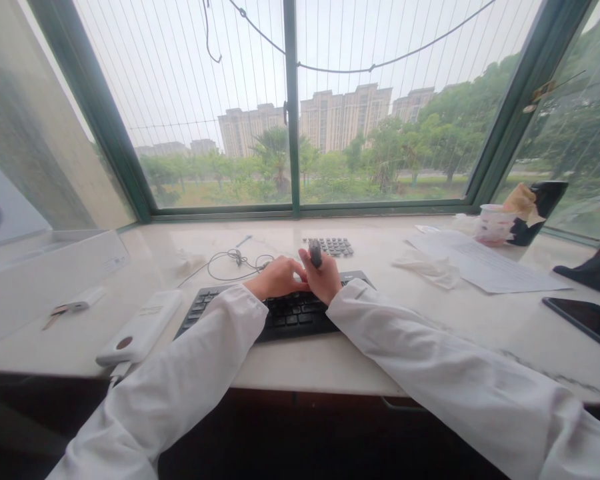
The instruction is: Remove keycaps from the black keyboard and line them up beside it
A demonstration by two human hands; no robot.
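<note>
**Our hands meet over the keyboard [293, 321]**

We see the keyboard lying on the white counter [290, 363], near its front edge and in the middle, partly covered by our hands and sleeves. Our right hand [325, 279] is above its rear part, and its grip is clamped on a dark tool [315, 253], of which the top stands out above the fist. Our left hand [275, 277] is bent over the keys, its fingertips close to the right hand; whether its grip is pressed on something, we cannot tell. Just behind the hands, loose keycaps [330, 246] lie in rows on the counter. A thin cable [233, 259] is coiled to the left of them. At our left we have also a power bank [143, 325]; at our right there are a tissue [433, 270], paper [490, 267] and a phone [587, 323].
</note>
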